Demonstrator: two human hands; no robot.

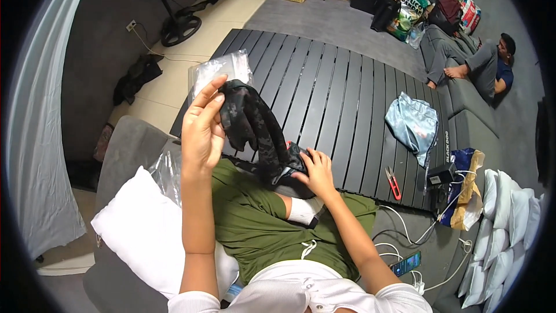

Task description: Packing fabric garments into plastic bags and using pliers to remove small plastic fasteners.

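Note:
My left hand (202, 124) is raised and pinches the top of a dark camouflage-patterned cloth item (255, 124) together with a clear plastic bag (223, 69) behind it. The cloth hangs down to my lap. My right hand (315, 171) grips the cloth's lower end just above my green-clad legs (260, 226). Both hands are over the near edge of a black slatted table (336, 93).
On the table lie a shiny light-blue bag (414, 124) and small red snips (394, 182). A white pillow (139, 237) and more clear plastic (165, 171) sit at my left. Cables, a phone (405, 264), white packets (509, 214) at right. A person (475, 66) reclines far right.

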